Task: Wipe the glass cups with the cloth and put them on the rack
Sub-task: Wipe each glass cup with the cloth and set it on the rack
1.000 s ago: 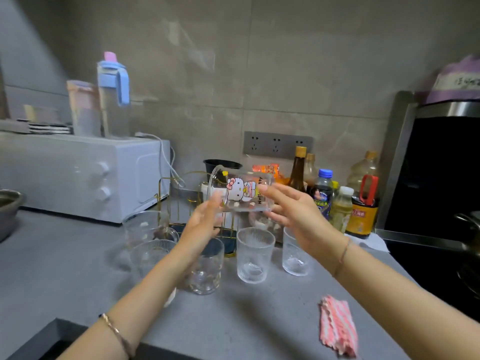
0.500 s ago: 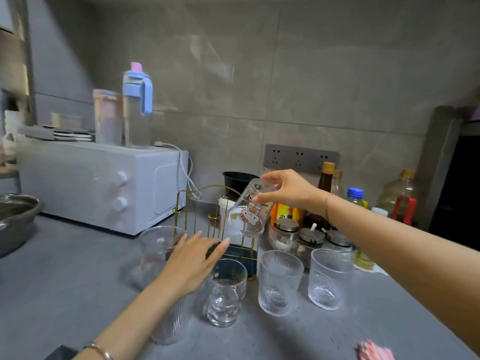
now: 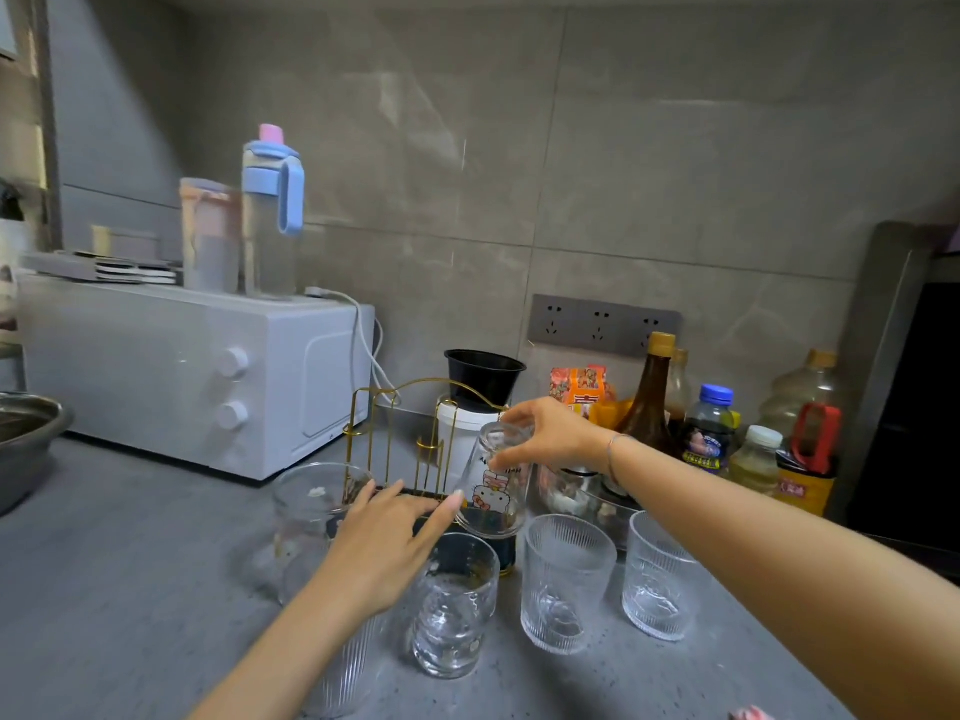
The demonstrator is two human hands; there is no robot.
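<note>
R hand (image 3: 550,439) pinches the printed cup (image 3: 496,493) by its base, mouth down and tilted, over the front of the gold rack (image 3: 395,402). L hand (image 3: 384,543) lies flat with fingers straight and holds nothing, tips by the cup's lower side. Risk imo: the lip snags a wire peg, or my elbow clips the ribbed cups (image 3: 563,584) just beside the rack. Bare worktop (image 3: 130,563) lies to the left; the front is crowded.
</note>
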